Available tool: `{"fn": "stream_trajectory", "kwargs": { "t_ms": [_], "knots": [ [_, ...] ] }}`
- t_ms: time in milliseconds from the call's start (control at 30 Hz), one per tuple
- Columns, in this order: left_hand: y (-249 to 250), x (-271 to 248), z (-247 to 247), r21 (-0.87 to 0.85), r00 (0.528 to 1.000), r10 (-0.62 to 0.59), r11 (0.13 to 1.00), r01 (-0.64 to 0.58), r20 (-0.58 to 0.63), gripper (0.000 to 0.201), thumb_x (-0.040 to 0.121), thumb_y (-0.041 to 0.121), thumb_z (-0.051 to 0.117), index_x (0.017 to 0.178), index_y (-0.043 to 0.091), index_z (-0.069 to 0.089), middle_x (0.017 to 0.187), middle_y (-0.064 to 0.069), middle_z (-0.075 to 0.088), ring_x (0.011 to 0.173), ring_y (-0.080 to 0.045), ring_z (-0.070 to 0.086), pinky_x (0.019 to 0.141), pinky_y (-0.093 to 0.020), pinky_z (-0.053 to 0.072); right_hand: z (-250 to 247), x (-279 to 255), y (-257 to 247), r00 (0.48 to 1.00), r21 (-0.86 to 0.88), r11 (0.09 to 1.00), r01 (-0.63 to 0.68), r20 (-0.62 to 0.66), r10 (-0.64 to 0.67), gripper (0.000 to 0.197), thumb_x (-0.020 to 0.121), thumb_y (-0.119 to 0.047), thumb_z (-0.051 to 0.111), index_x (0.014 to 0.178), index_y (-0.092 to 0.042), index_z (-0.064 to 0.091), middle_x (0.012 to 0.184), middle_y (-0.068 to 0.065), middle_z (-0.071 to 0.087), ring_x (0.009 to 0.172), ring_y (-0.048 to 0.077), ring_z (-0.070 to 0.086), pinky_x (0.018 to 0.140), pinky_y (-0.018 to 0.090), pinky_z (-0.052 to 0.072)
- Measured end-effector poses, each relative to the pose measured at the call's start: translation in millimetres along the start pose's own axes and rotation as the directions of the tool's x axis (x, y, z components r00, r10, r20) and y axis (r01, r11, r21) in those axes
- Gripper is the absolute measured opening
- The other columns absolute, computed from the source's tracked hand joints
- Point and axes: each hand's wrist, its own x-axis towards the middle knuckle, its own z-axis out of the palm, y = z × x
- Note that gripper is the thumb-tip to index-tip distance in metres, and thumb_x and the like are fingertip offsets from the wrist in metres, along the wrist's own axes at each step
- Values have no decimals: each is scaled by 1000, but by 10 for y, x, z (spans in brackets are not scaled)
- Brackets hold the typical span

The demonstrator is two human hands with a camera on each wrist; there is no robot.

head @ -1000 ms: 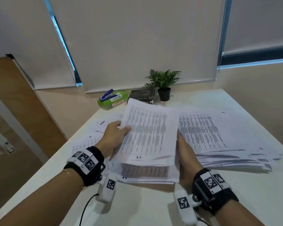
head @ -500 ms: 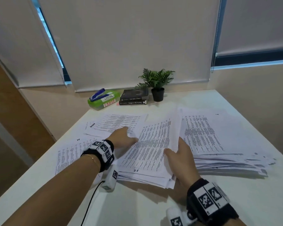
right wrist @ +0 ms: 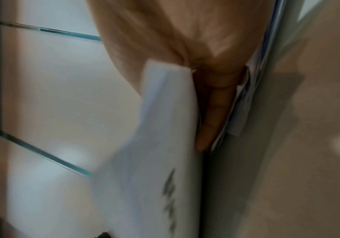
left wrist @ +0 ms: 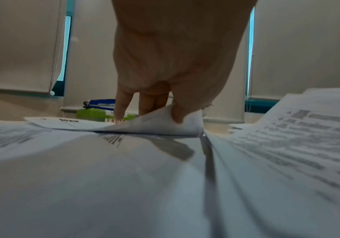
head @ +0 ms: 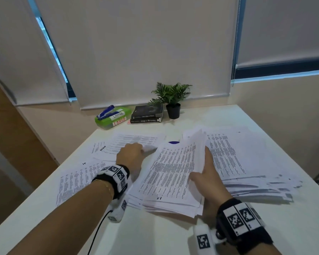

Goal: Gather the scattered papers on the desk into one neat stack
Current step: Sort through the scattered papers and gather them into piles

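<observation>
The gathered stack [head: 170,178], held upright 1 second ago, now lies near the plant [head: 170,100]; right hand [head: 208,178] grips its edge, left hand [head: 130,155] pinches the next loose sheet [head: 136,142] beside it

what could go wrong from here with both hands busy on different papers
The left hand pinches only a curled corner of a loose sheet, so pulling could crease or tear it. The right hand holds the gathered bundle by one edge, already fanned and uneven; sheets might slide out. The spread pile on the right also looks easy to nudge further apart.
</observation>
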Motion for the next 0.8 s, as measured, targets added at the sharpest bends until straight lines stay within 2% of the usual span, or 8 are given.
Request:
{"fn": "stream_trajectory", "kwargs": {
  "t_ms": [100, 267, 333, 400, 500, 633, 733, 800],
  "knots": [
    [74, -144, -235, -371, 968, -39, 927, -58, -247, 35, 108, 16, 49, 74, 22, 51, 76, -2, 61, 75, -27, 61, 61, -33, 38, -18, 3, -21, 999, 34, 999, 6, 50, -8, 95, 97, 6, 53, 160, -48, 6, 148, -27, 28, 119, 4, 44, 99, 28, 40],
    [167, -727, -491, -809, 984, 148, 564, -163, -95, 27, 105, 9, 60, 100, 22, 84, 125, 14, 75, 121, -3, 65, 99, -22, 47, 37, 58, 16, 996, 158, 987, -18, 88, 4, 104, 91, 6, 60, 155, -62, 15, 149, -27, 22, 138, 13, 41, 87, 31, 55],
    [103, -928, -427, -805, 983, 182, 582, -112, -5, 34, 97, -6, 61, 92, 18, 85, 136, 14, 69, 129, 1, 59, 111, -32, 46, 64, 88, 60, 995, 225, 972, -63, 87, 44, 82, 93, 7, 57, 154, -44, 38, 150, -17, 40, 131, 15, 53, 96, 34, 53],
    [-6, -1072, -353, -793, 980, 192, 605, -72, 57, 44, 88, -16, 57, 82, 18, 84, 139, 13, 65, 131, 3, 57, 117, -44, 42, 101, 53, 31, 989, 295, 944, -147, 72, 131, 28, 101, -10, 54, 125, -14, 68, 130, 8, 70, 107, 18, 71, 88, 35, 58],
    [-158, -1248, -317, -732, 945, 258, 681, -28, 203, 48, 86, -11, 55, 82, 25, 86, 144, 22, 58, 133, 15, 49, 122, -47, 35, 128, 41, 58, 968, 460, 852, -250, 152, 202, 54, 94, -65, 58, 113, -18, 77, 114, 12, 78, 104, 33, 74, 99, 54, 54],
    [-262, -1359, -501, -618, 892, 270, 786, 14, 363, 46, 94, 1, 63, 107, 40, 84, 153, 19, 48, 138, 13, 40, 116, -32, 33, 133, 41, 67, 945, 342, 891, -299, 235, 227, 65, 75, -77, 72, 121, -30, 75, 124, -7, 75, 122, 21, 64, 114, 54, 41],
    [-462, -1359, -691, -608, 910, 212, 792, 53, 356, 52, 91, 4, 67, 122, 45, 77, 156, 18, 46, 141, 4, 42, 114, -29, 35, 171, 20, 52, 946, 353, 892, -283, 254, 200, 38, 88, -57, 71, 114, -29, 71, 115, -11, 72, 106, 14, 62, 113, 48, 39],
    [-687, -1308, -783, -606, 947, 73, 783, 139, 312, 49, 93, 6, 67, 128, 40, 73, 154, 15, 49, 124, 6, 54, 95, -17, 46, 151, -24, 31, 956, 314, 916, -250, 228, 183, 19, 95, -25, 72, 113, -19, 71, 104, -4, 76, 90, 18, 70, 85, 39, 55]
  ]
}}
